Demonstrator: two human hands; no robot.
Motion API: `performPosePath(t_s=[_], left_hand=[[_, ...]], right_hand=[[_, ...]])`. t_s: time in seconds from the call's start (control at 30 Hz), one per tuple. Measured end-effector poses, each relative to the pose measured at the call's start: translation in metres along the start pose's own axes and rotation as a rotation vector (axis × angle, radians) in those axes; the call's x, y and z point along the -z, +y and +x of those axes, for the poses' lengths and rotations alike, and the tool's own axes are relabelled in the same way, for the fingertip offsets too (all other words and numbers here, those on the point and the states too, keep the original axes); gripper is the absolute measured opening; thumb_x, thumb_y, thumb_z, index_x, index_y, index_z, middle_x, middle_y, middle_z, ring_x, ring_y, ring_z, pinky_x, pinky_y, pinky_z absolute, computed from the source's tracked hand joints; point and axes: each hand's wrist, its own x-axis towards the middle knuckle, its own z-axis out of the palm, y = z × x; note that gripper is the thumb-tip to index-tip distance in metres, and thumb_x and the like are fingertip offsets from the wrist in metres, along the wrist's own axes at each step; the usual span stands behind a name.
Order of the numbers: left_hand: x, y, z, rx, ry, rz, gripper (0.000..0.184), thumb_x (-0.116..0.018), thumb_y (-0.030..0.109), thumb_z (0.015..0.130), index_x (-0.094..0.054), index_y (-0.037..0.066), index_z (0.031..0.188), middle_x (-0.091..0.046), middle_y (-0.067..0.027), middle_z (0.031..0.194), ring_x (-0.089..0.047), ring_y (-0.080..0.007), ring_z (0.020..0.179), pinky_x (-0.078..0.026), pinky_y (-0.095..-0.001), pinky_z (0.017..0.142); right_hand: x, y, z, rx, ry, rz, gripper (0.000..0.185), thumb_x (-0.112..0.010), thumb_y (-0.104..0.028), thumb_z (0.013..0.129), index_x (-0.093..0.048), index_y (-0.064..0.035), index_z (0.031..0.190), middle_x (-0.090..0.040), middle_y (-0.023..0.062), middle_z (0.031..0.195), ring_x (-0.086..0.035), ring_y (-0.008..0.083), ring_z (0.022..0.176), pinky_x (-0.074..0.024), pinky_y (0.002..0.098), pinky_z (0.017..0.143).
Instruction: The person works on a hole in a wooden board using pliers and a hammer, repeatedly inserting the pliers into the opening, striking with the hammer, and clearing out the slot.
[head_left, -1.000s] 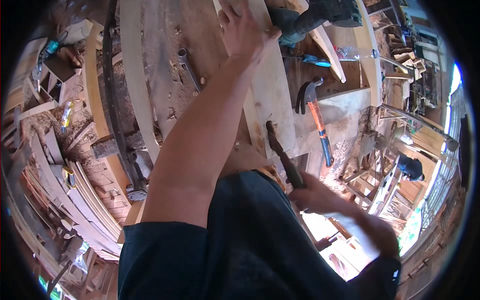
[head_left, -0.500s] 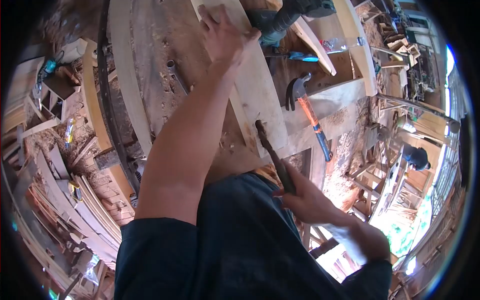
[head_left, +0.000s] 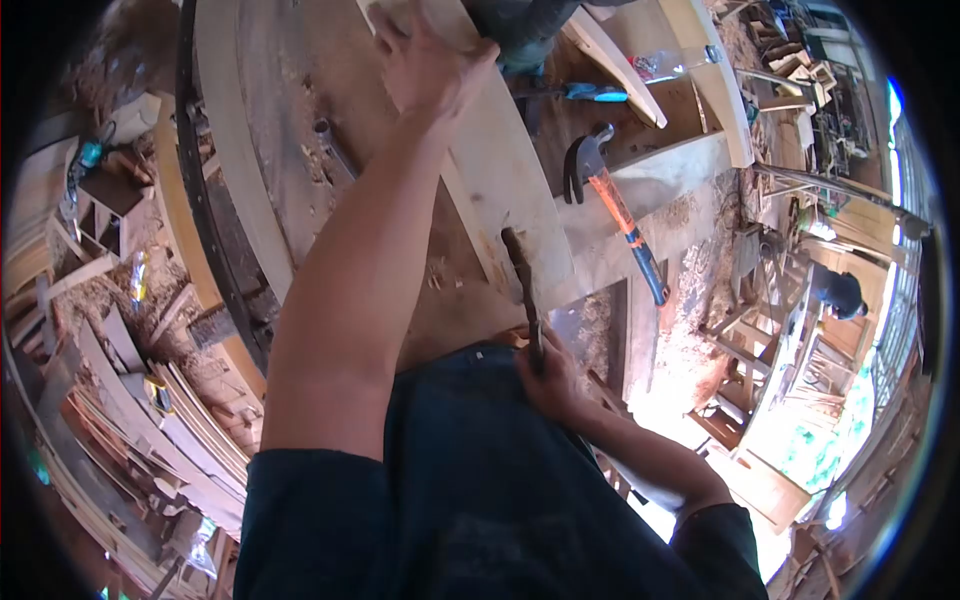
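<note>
A pale wooden board (head_left: 500, 170) lies lengthwise on the workbench. My left hand (head_left: 430, 70) rests across its far part, fingers spread and thumb pointing toward the right edge. My right hand (head_left: 550, 375) is closed around a long, dark, narrow tool (head_left: 522, 270), whose exact kind I cannot make out. The tool's far end lies over the board's near end, close to a small dark mark. To the right of the board is a claw hammer (head_left: 618, 215) with an orange and dark blue handle.
A dark power tool (head_left: 515, 35) stands beyond the board, near a blue-handled tool (head_left: 595, 93) and a clear plastic bag (head_left: 670, 65). A metal pipe-like tool (head_left: 335, 145) lies left of my forearm. Stacked planks (head_left: 190, 420) fill the lower left. Another person (head_left: 838, 292) is far right.
My right hand has drawn the dark tool back toward my body and left, and the tool stands more in line with the board. My left hand stays on the board; the view has shifted slightly.
</note>
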Motion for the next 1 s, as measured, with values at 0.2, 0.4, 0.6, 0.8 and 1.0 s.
performPosePath(t_s=[0.2,0.4,0.6,0.8,1.0], left_hand=[[0.012,0.008,0.004,0.074,-0.108,-0.018,0.105,-0.083,0.052,0.068,-0.035,0.009,0.151,-0.022,-0.0356,0.154,-0.037,-0.0498,0.139,-0.047,-0.0545,0.103],[0.000,-0.007,0.006,-0.004,-0.093,-0.023,0.107,-0.082,0.055,0.068,-0.036,0.005,0.150,-0.024,-0.0372,0.153,-0.033,-0.0504,0.142,-0.047,-0.0542,0.104],[0.002,0.000,0.003,0.047,-0.076,-0.019,0.105,-0.084,0.049,0.068,-0.034,0.008,0.151,-0.018,-0.0358,0.155,-0.038,-0.0517,0.137,-0.048,-0.0543,0.103],[0.000,-0.005,0.003,0.009,-0.077,-0.035,0.105,-0.082,0.051,0.070,-0.035,0.003,0.150,-0.033,-0.0394,0.149,-0.030,-0.0510,0.143,-0.044,-0.0497,0.108],[-0.001,-0.003,0.008,0.015,-0.079,0.003,0.101,-0.081,0.048,0.070,-0.033,0.011,0.151,-0.026,-0.0345,0.154,-0.050,-0.0483,0.129,-0.050,-0.0507,0.099]], right_hand=[[0.047,-0.043,-0.011,-0.268,-0.084,0.124,0.021,-0.067,-0.017,0.093,-0.066,0.0007,0.105,-0.066,0.0161,0.103,-0.064,0.0263,0.091,-0.0501,0.0400,0.081],[0.086,-0.009,-0.013,-0.426,-0.524,0.970,0.034,-0.065,-0.011,0.096,-0.061,0.0024,0.127,-0.071,0.0156,0.112,-0.066,0.0164,0.095,-0.0506,0.0275,0.084],[0.091,0.018,0.001,-0.441,-0.764,1.354,0.036,-0.057,-0.005,0.096,-0.055,0.0048,0.131,-0.064,0.0293,0.123,-0.067,0.0317,0.110,-0.0553,0.0362,0.090],[0.069,0.048,0.009,-0.422,-0.982,1.711,0.035,-0.056,-0.011,0.097,-0.056,0.0003,0.130,-0.054,0.0352,0.134,-0.064,0.0417,0.115,-0.0562,0.0474,0.093],[0.052,0.056,0.012,-0.515,-1.081,1.793,0.036,-0.063,-0.020,0.096,-0.056,-0.0049,0.128,-0.056,0.0302,0.134,-0.065,0.0362,0.114,-0.0557,0.0452,0.091]])
